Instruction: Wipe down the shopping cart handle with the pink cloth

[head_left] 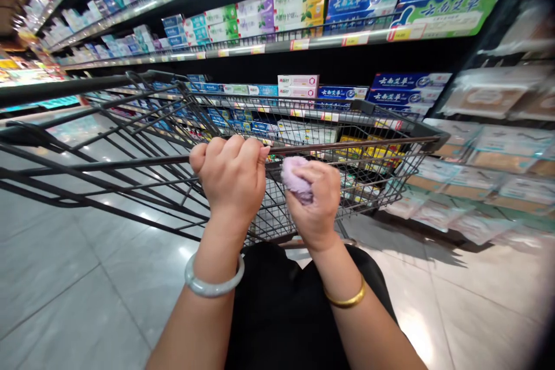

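My left hand [232, 176] is closed in a fist round the handle bar [143, 162] of a black wire shopping cart [373, 150]. A pale green bangle sits on that wrist. My right hand [318, 202] is closed beside it, just below the bar, holding a small crumpled lilac cloth [295, 180] between thumb and fingers. A gold bangle is on the right wrist. The cart stands in front of me, its basket turned toward the shelves.
Dark store shelves [303, 43] with many toothpaste boxes run along the far side of the cart. Flat packets fill lower racks on the right [489, 144]. A grey tiled floor [65, 277] spreads on the left and under me.
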